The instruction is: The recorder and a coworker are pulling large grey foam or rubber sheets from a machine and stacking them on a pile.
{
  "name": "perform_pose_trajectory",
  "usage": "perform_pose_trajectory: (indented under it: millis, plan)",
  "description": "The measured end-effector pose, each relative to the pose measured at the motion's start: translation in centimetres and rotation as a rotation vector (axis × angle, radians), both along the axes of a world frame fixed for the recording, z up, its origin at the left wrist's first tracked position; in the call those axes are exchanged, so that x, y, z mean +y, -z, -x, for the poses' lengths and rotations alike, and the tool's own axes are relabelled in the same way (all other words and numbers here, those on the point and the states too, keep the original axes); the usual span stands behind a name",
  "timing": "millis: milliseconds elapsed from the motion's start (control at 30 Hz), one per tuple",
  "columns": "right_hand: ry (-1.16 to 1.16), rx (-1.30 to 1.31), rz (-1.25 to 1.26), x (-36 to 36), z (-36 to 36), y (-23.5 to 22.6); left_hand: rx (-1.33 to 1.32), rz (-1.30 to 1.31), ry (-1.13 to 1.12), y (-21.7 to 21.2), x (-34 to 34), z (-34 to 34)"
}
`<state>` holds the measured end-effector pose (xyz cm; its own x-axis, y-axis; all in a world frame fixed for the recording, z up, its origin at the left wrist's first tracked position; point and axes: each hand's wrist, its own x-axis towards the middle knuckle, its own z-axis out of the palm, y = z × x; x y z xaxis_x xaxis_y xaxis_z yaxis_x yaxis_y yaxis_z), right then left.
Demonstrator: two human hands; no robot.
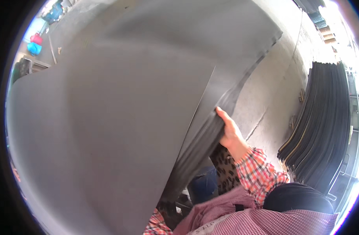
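Observation:
A large, smooth dark grey sheet (120,113) fills the left and middle of the head view. Just right of its straight edge, several more thin grey sheets (199,145) fan out in a layered bundle, bending and curling along their rim. My right hand (231,131) is closed on that layered edge, thumb on the near face, fingers tucked behind and hidden. Only the checked sleeve (159,224) of my left arm shows at the lower edge; the left hand itself is hidden behind the big sheet.
To the right stands a tall stack of dark sheets (320,121) with a few yellowish layers. Below my right hand sit a dark blue container (203,182) and a leopard-print cloth (225,166). Blue and red items (35,44) lie at the far left on the concrete floor (281,82).

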<state>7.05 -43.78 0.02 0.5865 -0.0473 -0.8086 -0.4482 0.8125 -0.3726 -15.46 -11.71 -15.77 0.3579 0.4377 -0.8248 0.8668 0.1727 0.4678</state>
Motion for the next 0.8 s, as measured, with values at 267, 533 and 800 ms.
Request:
perform_pose_trajectory:
  millis: [267, 533, 800]
  plan:
    - [-0.104, 0.130, 0.249, -0.4, 3.3, -1.2, -0.231, 0.206, -0.070, -11.6, -0.5, 1.4]
    - [-0.135, 0.110, 0.303, -4.6, 15.1, -7.3, -0.369, 0.289, -0.093, -16.8, 0.1, 3.1]
    - [-1.899, 0.197, 0.422, -5.5, 15.2, -13.7, -0.433, 0.382, -0.150, -16.3, -0.4, 3.0]
